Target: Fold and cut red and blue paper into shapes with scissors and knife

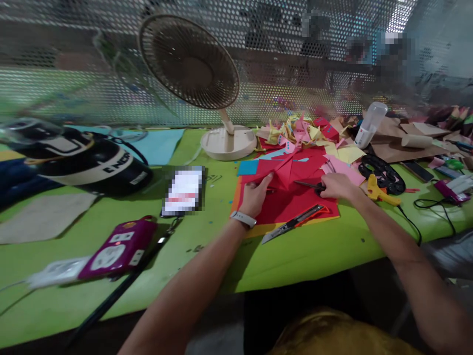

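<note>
My left hand [254,195], a pale band on its wrist, is closed on the lower left edge of a folded piece of red paper [284,173]. In my right hand [335,186] is a pair of scissors [308,184], its dark blades pointing left toward that piece. Both hands are over a stack of red sheets [284,209] with orange and yellow edges beneath. A utility knife [291,224] with an orange end lies across the stack's near edge. Beyond my left hand is a small blue paper square [248,167]. My fingers partly hide the scissor handles.
A fan [227,143] stands behind the papers, with a heap of paper scraps [295,130] to its right. At right lie a yellow glue gun [382,191] and black tape-like rings [384,172]. Leftward are a phone [184,190], a purple power strip [120,246] and a black bottle [92,160].
</note>
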{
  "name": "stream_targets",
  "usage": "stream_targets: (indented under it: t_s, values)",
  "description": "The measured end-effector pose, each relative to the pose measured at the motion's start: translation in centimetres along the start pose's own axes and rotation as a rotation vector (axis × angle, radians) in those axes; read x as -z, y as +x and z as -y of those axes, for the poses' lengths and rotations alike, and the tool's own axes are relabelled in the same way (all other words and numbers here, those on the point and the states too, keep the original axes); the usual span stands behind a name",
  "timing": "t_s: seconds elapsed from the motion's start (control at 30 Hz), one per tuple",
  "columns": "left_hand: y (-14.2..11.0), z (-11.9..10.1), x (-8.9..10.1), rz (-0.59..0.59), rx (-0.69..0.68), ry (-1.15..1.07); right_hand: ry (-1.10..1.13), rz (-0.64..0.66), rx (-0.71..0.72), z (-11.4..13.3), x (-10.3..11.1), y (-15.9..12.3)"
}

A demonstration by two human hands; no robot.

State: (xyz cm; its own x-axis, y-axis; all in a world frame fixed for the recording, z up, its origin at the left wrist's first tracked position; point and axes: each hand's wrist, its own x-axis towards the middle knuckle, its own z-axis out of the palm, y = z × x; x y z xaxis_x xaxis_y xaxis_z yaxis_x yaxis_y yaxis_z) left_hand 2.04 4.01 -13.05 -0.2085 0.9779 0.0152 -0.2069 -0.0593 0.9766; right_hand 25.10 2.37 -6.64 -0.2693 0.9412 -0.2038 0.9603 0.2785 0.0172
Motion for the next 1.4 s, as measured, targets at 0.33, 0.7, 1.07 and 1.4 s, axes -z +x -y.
stream_targets:
  t_s: [0.33, 0.7, 1.07, 1.4]
  values:
    - [0.1, -0.5, 0.3, -0.012, 0.061, -0.048, 0.974, 0.007, -0.06, -2.1, -1.3, -0.1]
    - [-0.2, -1.2, 0.2, -0.022, 0.048, -0.211, 1.084, 0.185, 0.01, 1.8, -1.6, -0.9]
    - [-0.7, -1.5, -0.5, 0.002, 0.174, -0.405, 1.016, 0.131, -0.013, 3.1, -1.8, -1.3]
    - [-0.8, -1.7, -0.8, -0.022, 0.209, -0.467, 1.056, 0.145, -0.005, 3.3, -1.7, -1.5]
